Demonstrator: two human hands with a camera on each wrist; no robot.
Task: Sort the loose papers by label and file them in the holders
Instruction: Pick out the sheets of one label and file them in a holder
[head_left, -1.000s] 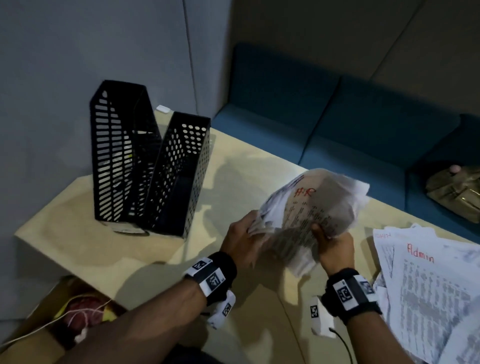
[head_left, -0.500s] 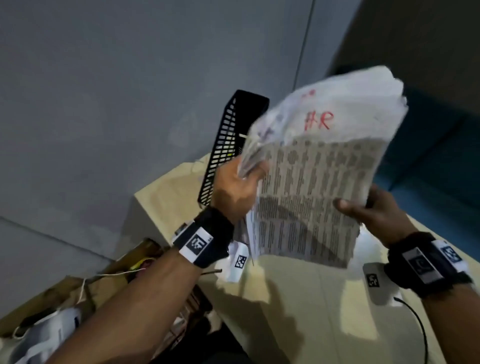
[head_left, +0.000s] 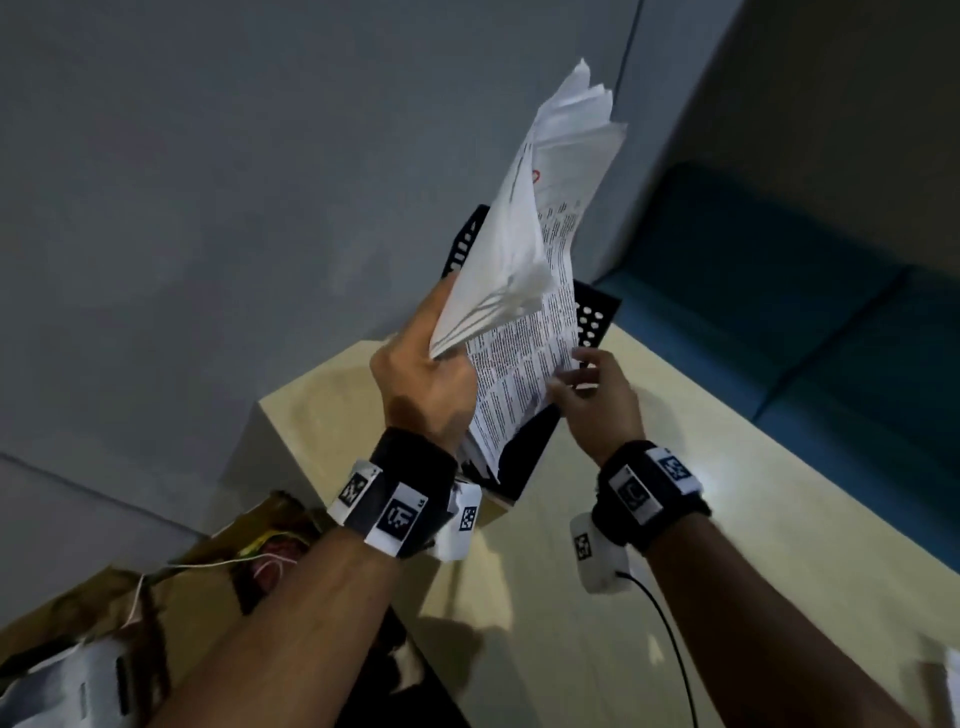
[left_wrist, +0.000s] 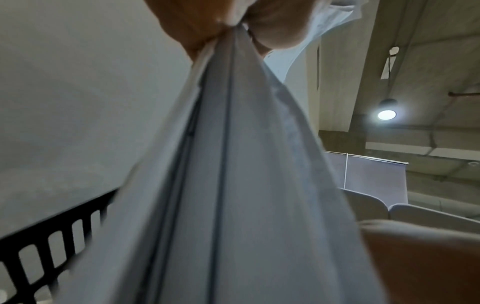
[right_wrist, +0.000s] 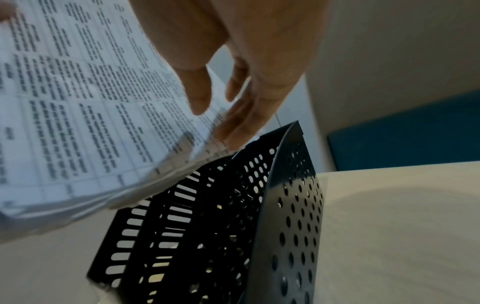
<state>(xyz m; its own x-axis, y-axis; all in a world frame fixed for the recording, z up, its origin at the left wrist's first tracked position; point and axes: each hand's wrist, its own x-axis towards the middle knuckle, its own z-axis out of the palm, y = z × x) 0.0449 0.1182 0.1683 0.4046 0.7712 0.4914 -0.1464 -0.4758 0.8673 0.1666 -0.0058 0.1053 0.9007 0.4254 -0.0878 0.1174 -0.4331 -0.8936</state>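
Note:
A thick stack of printed papers (head_left: 524, 291) (left_wrist: 233, 185) (right_wrist: 91, 123) with a red mark near its top is held upright, its lower end just over two black holders. My left hand (head_left: 426, 379) (left_wrist: 207, 24) grips the stack's left edge. My right hand (head_left: 587, 384) (right_wrist: 233, 72) has fairly straight fingers touching the stack's lower right edge. The round-hole holder (head_left: 592, 317) (right_wrist: 293, 205) stands to the right of the slotted holder (head_left: 467, 244) (right_wrist: 161, 226) (left_wrist: 39, 246). The papers hide most of both holders in the head view.
The holders stand at the far left corner of the pale wooden table (head_left: 675, 493), close to a grey wall. A blue sofa (head_left: 805, 312) runs behind the table. A cardboard box (head_left: 156, 597) with wires sits on the floor to the left. A black cable (head_left: 670, 623) trails over the table.
The stack has swung from facing me to edge-on and upright, and moved over the holders. My right hand has loosened from holding the right edge to touching it.

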